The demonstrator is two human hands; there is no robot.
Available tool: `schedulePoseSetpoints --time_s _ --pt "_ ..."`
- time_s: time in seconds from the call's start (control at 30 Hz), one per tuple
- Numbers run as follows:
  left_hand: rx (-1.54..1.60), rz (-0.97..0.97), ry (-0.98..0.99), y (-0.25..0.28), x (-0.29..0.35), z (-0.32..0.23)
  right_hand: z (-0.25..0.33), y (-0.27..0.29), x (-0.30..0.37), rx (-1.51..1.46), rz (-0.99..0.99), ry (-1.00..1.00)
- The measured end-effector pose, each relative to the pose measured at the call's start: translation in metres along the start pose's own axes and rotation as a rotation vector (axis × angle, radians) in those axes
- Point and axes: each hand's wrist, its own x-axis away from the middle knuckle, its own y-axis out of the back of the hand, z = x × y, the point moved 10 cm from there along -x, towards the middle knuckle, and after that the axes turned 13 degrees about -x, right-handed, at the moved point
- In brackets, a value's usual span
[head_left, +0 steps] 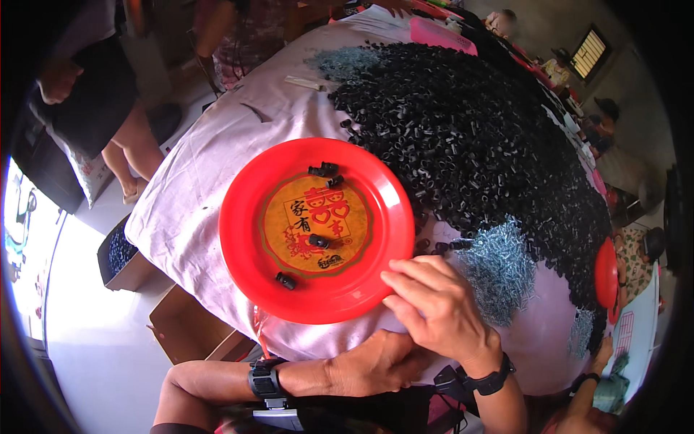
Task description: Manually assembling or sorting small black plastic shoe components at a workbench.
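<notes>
At your far left a person in dark shorts (97,101) stands beside the table, with a box of small dark parts (119,253) and, nearer you, an open cardboard box (184,325) below the table's edge. A pale pink cloth (184,170) covers the tabletop, and on it, in front of you, sits the red plate (243,242), a few short black pieces (319,241) scattered over its printed yellow middle and lower left side. Your left hand (379,364) lies just below the plate, its fingers curled under and partly hidden, so I cannot tell whether it holds anything. Your right hand (430,307) is at the plate's lower right rim, half open, fingers bent and thumb apart; whether anything is between them I cannot tell. Beyond it spreads a big heap of black pieces (463,123), with a pile of thin silvery screws (499,271) against its near side, and at the far right stands another red dish (606,273)
</notes>
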Motion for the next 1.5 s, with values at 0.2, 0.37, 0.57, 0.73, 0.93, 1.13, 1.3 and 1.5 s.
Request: schedulePoseSetpoints --time_s 0.2,0.37,0.57,0.73,0.93,1.13,1.3,1.5 --pt "0.360 -0.247 0.241 0.036 0.015 0.024 -0.060 0.039 0.054 0.145 -0.060 -0.247" --pt "0.141 -0.207 0.237 0.035 0.016 0.012 -0.065 0.055 0.078 0.191 -0.144 -0.272" --pt "-0.501 -0.301 0.001 0.029 0.015 -0.005 -0.053 0.044 0.061 0.104 -0.106 -0.267" --pt "-0.512 -0.261 0.036 0.031 0.014 -0.009 -0.056 0.037 0.061 0.155 -0.037 -0.330" --pt "-0.325 -0.282 0.059 0.044 -0.006 -0.018 -0.078 0.034 0.018 0.137 -0.192 -0.230" --pt "-0.138 -0.338 0.048 0.053 -0.006 -0.009 -0.085 0.025 0.008 0.060 -0.118 -0.213" --pt "-0.086 -0.341 0.060 0.053 -0.005 -0.006 -0.083 0.021 0.009 -0.014 -0.080 -0.264" --pt "-0.121 -0.356 0.060 0.054 -0.007 -0.003 -0.078 0.016 0.001 -0.023 -0.085 -0.200"
